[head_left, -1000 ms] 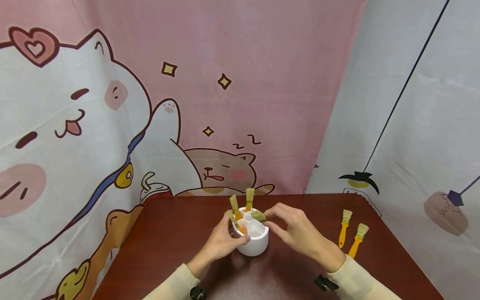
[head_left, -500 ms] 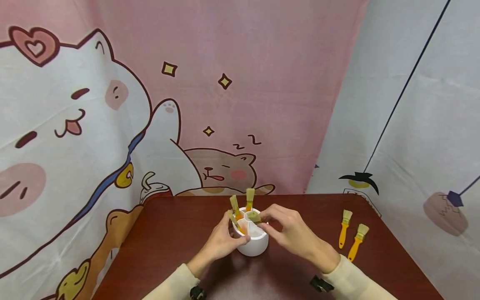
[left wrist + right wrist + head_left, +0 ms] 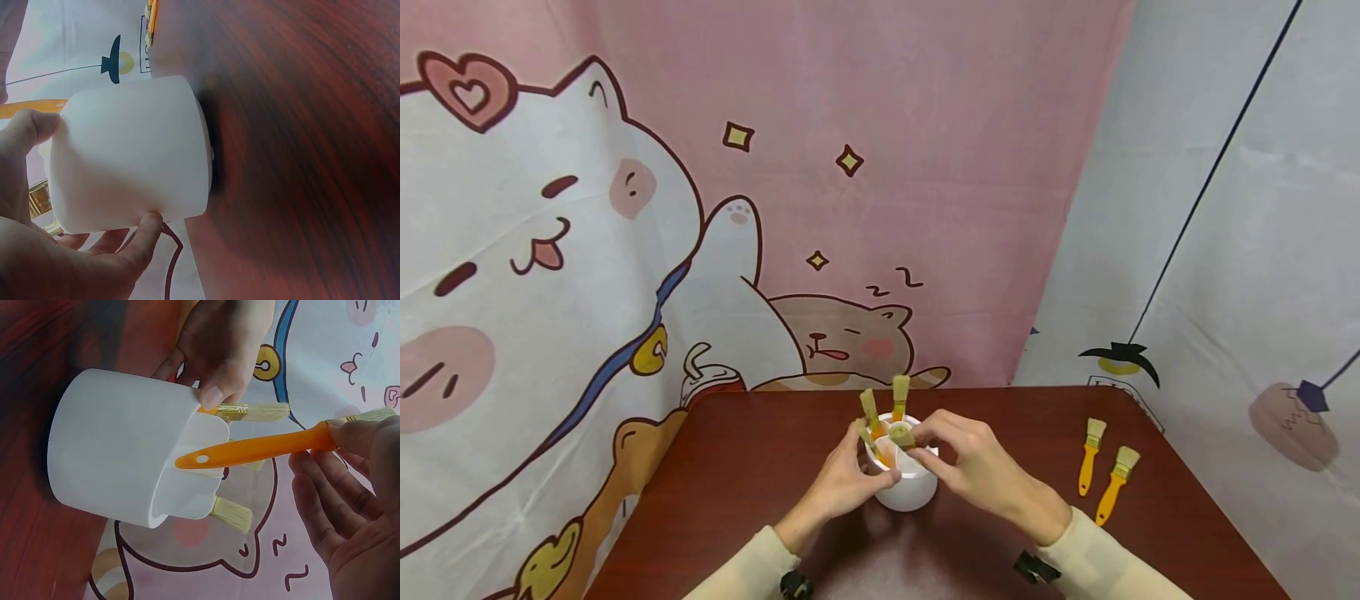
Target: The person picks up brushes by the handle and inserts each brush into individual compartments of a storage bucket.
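Observation:
A white round holder with inner compartments stands on the table. My left hand grips its left side, thumb at the near rim; in the left wrist view the fingers wrap its smooth wall. Three brushes with pale bristles stand in its compartments: one at the back, one at the back left and one at the left. My right hand pinches another brush near its ferrule. That brush's orange handle points down, its holed tip overlapping the holder's rim in the right wrist view.
Two more brushes, one farther back and one nearer, lie on the right of the dark red table. A cartoon-printed cloth hangs behind the table's far edge.
My right hand has moved left with its brush, bringing the bristles from the holder's right side to over its middle. The left hand keeps its grip on the holder.

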The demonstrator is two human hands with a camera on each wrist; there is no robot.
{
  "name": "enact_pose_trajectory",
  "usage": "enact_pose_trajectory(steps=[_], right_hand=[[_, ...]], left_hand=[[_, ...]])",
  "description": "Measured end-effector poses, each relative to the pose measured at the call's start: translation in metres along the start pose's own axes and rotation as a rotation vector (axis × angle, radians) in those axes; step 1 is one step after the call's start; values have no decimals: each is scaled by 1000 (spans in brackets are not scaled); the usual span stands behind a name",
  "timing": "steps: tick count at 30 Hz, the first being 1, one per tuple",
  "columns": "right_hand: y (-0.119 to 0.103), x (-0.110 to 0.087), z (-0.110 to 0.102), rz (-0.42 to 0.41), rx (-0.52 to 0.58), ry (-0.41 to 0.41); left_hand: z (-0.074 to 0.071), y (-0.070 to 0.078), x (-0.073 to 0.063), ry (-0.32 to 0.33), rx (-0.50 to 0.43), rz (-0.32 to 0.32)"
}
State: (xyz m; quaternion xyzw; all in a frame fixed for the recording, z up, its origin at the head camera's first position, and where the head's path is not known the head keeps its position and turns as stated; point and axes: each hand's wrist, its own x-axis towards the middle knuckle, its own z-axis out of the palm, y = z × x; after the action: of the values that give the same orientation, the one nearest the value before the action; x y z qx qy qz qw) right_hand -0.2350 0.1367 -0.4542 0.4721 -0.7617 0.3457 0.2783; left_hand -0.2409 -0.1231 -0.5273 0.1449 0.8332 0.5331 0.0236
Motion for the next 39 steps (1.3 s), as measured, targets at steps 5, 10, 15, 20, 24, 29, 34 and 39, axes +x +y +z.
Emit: enact_pose_trajectory(steps=[5,10,15,20,24,29,34,39], right_hand=[[2,-1,4,2,2,1],[3,-2,6,-7,8,-5],[6,-4,9,-5,12,-10],[10,-7,13,3,18,-11],[12,-11,15,15,28,-14],[15,-15,18,22,41,-14],[17,-19,21,61,43,-31],[19,-21,23,65,41,-38]], left_hand=[[2,-28,10,-5,-4,72],[-1,0,0,-10,-17,15],[-2,3,-1,-4,-20,10],[-1,0,1,-7,-11,8],[-1,0,0,-6,-6,7],[0,1,-1,-3,-3,8],[0,2,-1,-4,-16,16],[-1,2,-1,-7,-38,16]])
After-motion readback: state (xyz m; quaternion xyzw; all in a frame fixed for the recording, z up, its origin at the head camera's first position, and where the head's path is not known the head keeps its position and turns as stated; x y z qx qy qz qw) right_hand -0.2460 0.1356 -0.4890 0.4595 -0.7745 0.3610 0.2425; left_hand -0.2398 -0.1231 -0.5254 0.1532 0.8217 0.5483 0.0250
